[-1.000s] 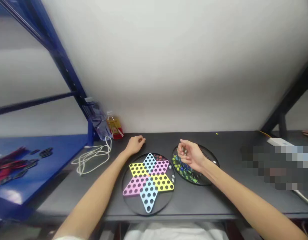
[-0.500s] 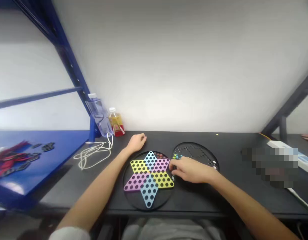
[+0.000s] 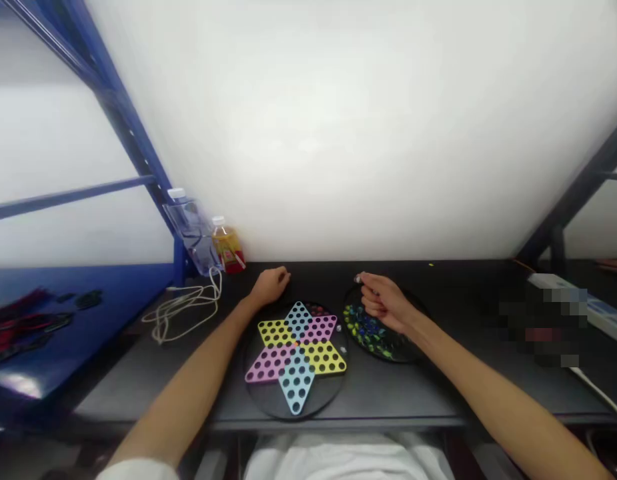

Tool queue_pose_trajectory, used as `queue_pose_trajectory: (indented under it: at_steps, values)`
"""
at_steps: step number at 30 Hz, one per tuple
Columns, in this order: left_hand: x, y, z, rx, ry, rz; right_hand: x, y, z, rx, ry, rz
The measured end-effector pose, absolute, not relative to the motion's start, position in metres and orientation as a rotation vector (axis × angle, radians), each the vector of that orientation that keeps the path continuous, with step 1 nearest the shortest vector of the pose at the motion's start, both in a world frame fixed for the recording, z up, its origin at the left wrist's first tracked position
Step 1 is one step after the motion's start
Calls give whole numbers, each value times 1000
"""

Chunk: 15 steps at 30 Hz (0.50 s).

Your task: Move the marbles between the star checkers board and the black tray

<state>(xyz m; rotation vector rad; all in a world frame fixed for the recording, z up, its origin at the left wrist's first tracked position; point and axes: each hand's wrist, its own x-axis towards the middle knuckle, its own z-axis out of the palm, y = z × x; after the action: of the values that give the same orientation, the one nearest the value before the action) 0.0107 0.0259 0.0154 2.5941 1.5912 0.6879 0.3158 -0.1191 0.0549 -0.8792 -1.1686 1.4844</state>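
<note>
A Chinese checkers board (image 3: 299, 363) with a pink, yellow and blue star lies in front of me, reddish marbles along its far right rim. Just beyond its upper left edge, my left hand (image 3: 271, 285) rests curled on the table; whatever its fingers may hold is hidden. To the right, a dark round tray (image 3: 422, 304) carries many blue, green and yellow marbles (image 3: 369, 331). My right hand (image 3: 385, 301) is raised over this tray's far side, thumb and forefinger pinching a whitish marble (image 3: 358, 278). Two pale marbles lie between board and tray, one being a white marble (image 3: 343, 350).
At the back left stand a clear plastic container (image 3: 201, 240) and a bottle of yellow-red liquid (image 3: 229, 248). A white cable (image 3: 188, 308) lies coiled nearby. A power strip (image 3: 608, 313) sits far right beside a pixelated patch. Blue rack posts flank the table.
My right hand has risen from the gap beside the board to the tray's far side, now pinching a marble. More of the tray's marbles show. My left hand has stayed put.
</note>
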Motion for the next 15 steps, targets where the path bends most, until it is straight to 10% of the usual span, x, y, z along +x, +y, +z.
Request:
queue_pose_trajectory:
  at_steps: [9, 15]
  values:
    - [12, 23, 18, 2621, 1564, 672, 318, -113, 48, -705, -893, 1745]
    - [13, 21, 20, 2603, 1569, 658, 302, -130, 49, -1071, -1577, 1205]
